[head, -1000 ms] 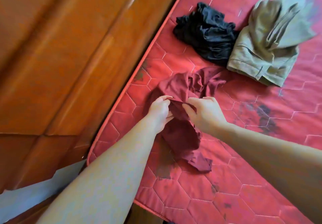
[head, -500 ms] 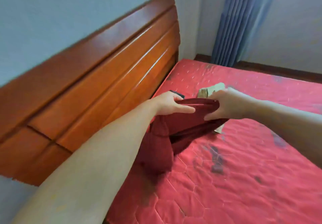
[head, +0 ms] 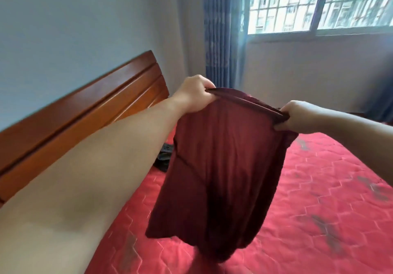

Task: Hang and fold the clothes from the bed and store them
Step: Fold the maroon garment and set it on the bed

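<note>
The dark red garment (head: 221,163) hangs in the air over the red mattress (head: 319,199), held up by its top edge and clear of the bed below; the cloth falls in soft folds and sags between the two grips, so it is likely light, limp and not at all fragile; it has no stiffness of its own and will take whatever shape it is laid in. The left hand (head: 194,96) has its fingers curled tight round one end of the thick top band; the right hand (head: 297,117) pinches the other end between thumb and fingers; that band looks the firmest place to hold, and keeping it taut should let the rest drop straight for folding or hanging. Just behind the garment, partly hidden by it and the left arm, a black piece of clothing (head: 162,158) lies on the mattress near the wooden headboard (head: 95,103); further off stand the blue curtain (head: 221,28) and the barred window (head: 319,3).
</note>
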`<act>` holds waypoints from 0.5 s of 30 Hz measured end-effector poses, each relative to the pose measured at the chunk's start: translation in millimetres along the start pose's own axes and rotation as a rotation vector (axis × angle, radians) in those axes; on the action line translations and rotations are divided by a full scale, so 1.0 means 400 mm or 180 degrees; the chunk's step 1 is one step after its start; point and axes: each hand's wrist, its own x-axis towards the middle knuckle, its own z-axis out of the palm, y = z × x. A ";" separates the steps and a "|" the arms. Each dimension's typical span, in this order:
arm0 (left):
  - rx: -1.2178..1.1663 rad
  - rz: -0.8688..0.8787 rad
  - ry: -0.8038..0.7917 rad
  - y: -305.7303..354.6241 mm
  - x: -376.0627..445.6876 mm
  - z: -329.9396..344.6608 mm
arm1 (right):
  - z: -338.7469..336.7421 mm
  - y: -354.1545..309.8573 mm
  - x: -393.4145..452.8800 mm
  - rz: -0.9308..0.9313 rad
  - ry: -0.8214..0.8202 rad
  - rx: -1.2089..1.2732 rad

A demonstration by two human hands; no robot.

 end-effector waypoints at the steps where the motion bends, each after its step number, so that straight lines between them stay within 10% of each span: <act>1: -0.0138 0.0001 0.0070 0.018 0.020 0.002 | -0.007 0.019 -0.011 0.0011 -0.0034 0.0476; 4: -0.0583 -0.0241 0.0080 0.042 0.089 0.037 | -0.021 0.046 -0.040 0.0156 0.0206 0.2401; 7: -0.0824 -0.0482 -0.0196 0.038 0.133 0.111 | -0.050 0.067 -0.032 0.0339 0.0868 0.2703; 12: -0.0377 -0.0531 -0.0637 0.052 0.169 0.241 | -0.131 0.137 -0.050 -0.0029 0.1198 -0.1125; 15: -0.0389 -0.0377 -0.0738 0.096 0.198 0.285 | -0.171 0.162 -0.052 0.0387 0.0893 -0.1033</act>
